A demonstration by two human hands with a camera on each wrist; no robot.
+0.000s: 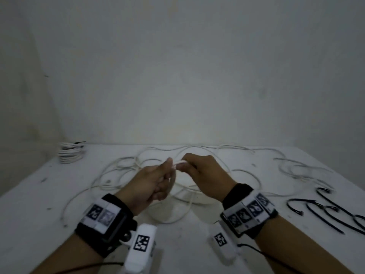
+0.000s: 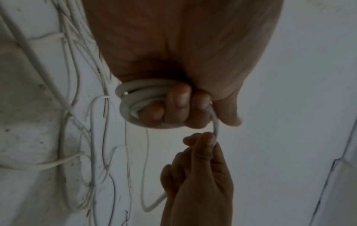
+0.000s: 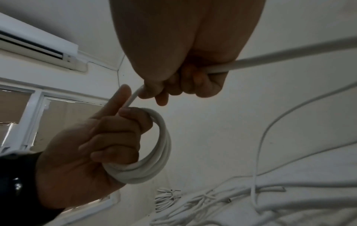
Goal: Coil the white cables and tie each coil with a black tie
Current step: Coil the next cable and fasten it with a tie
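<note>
Overhead, the left hand [image 1: 152, 184] grips a small coil of thin white round cable [image 1: 171, 181] above the pale worktop [image 1: 39, 204]; the right hand [image 1: 205, 175] pinches its strand, running left-right between them. One tied bundle of white cables [image 1: 70, 152] sits far-left; several black ties [image 1: 325, 209] lie near the right edge.

At the left wrist, fingers [image 2: 178, 99] curl through the coil's loops.

At the right wrist, the strand trails rightward from the closed fist.

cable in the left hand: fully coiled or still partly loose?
Partly loose. The left hand grips a few loops of white cable; the right hand pinches the strand feeding them, the rest trailing onto the table.
</note>
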